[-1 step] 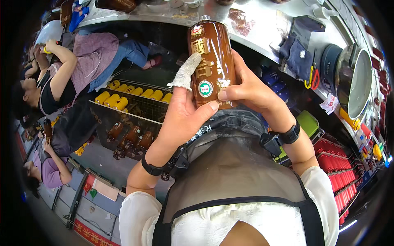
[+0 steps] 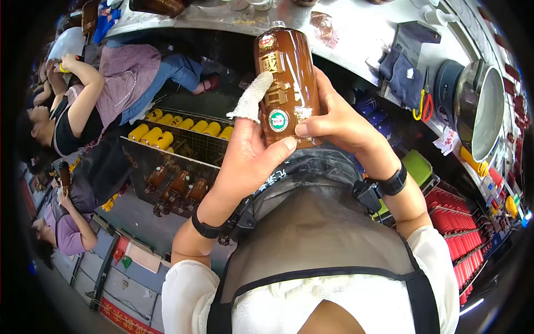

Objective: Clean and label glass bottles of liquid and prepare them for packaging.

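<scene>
A glossy brown bottle (image 2: 295, 61) with gold characters and a round green-and-white sticker (image 2: 278, 120) is held up over my lap, tilted slightly, its clear glassy top at the far end. My left hand (image 2: 253, 153) grips its lower left side, thumb across the base edge. White cloth finger covers (image 2: 253, 99) wrap fingers of that hand, pressed on the bottle's side. Around the lower right side curls my right hand (image 2: 339, 119), its thumb lying on the front near the sticker. The fingers behind the bottle are hidden.
A metal workbench (image 2: 356, 55) runs beyond the bottle, with scissors (image 2: 425, 106), a dark cloth (image 2: 400, 78) and a round pan (image 2: 486, 114) at right. Yellow-capped bottles fill a crate (image 2: 167, 161) at left. Red items stand on a rack (image 2: 453, 222). Co-workers (image 2: 128, 83) sit at left.
</scene>
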Demonstrator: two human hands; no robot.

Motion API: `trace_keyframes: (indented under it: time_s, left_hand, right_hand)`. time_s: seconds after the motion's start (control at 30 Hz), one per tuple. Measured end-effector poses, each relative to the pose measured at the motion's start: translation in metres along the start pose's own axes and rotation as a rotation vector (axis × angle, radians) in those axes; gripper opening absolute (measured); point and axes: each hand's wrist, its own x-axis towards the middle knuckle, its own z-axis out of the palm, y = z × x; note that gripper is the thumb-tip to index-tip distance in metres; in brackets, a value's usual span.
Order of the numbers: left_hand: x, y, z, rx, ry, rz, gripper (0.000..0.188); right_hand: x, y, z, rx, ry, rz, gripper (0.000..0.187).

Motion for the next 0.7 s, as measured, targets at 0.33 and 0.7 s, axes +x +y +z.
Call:
trace_keyframes:
  time_s: [0.33, 0.7]
  left_hand:
    - [0.0002, -0.0020, -0.0026, -0.011, 0.010, -0.010, 0.086]
    - [-0.0008, -0.0009, -0.0049, 0.000, 0.009, 0.000, 0.087]
  right_hand:
    - [0.0025, 0.0025, 0.0005, 0.010, 0.002, -0.017, 0.118]
    - [0.0037, 0.0035, 0.0020, 0.013, -0.013, -0.008, 0.119]
